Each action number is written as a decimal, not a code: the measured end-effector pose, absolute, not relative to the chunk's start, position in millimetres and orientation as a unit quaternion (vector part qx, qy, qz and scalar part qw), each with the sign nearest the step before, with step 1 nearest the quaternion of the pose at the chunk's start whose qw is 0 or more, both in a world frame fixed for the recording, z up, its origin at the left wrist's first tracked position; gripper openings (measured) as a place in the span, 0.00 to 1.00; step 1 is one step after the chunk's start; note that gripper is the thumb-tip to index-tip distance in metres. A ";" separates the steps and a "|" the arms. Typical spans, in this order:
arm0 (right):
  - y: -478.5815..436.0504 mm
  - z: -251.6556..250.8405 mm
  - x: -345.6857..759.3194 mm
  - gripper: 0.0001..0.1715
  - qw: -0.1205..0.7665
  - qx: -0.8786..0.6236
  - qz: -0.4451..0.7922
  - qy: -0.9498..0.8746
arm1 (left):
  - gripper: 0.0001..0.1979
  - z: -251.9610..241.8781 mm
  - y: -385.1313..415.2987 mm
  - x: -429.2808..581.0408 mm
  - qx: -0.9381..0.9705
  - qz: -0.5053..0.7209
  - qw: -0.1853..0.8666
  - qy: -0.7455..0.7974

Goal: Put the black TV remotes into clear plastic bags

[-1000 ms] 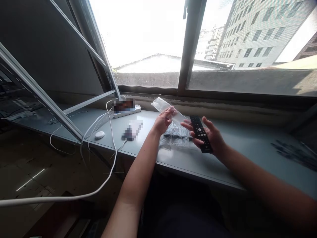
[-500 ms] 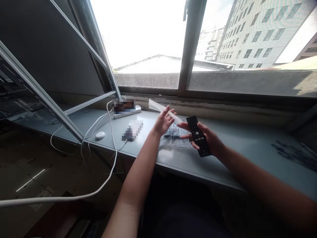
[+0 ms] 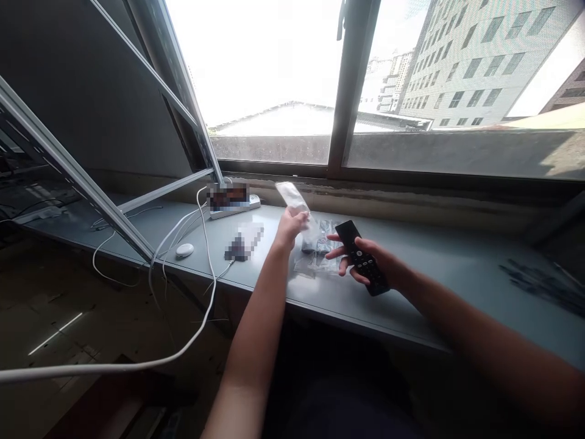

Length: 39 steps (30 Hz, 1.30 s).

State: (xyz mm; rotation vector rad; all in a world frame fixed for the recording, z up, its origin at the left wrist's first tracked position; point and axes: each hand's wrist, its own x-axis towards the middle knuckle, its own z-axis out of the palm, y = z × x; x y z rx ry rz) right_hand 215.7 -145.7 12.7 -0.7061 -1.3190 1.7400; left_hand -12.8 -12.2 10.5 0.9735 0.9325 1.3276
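Note:
My left hand [image 3: 289,228] is closed on a long clear plastic sleeve [image 3: 293,196] that sticks up and to the left above the grey counter [image 3: 439,268]. In my right hand [image 3: 365,256] lies a black remote control [image 3: 362,256], buttons up, with the fingers curled round it. Between the two hands, on the counter, lies a clear plastic bag with dark items inside [image 3: 317,253].
A white power strip [image 3: 234,205], a white puck-shaped device [image 3: 184,249] and white cables [image 3: 201,244] lie at the left of the counter. A metal frame [image 3: 82,177] slants across the left. Dark items [image 3: 543,283] lie at the far right. The window is behind.
My left hand has closed on the clear sleeve and turned it more upright. My right hand has drawn the remote slightly down and towards the bag.

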 end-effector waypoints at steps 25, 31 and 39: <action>-138.0 13.6 215.1 0.31 0.462 -0.309 0.717 -0.422 | 0.22 48.1 -48.5 10.7 0.756 0.345 0.458 0.316; -135.6 20.3 216.3 0.26 0.505 -0.307 0.707 -0.388 | 0.24 33.7 -34.1 58.4 0.667 0.390 0.584 0.248; -140.5 25.2 213.4 0.21 0.499 -0.306 0.744 -0.322 | 0.27 21.0 -14.3 50.9 0.634 0.510 0.537 0.224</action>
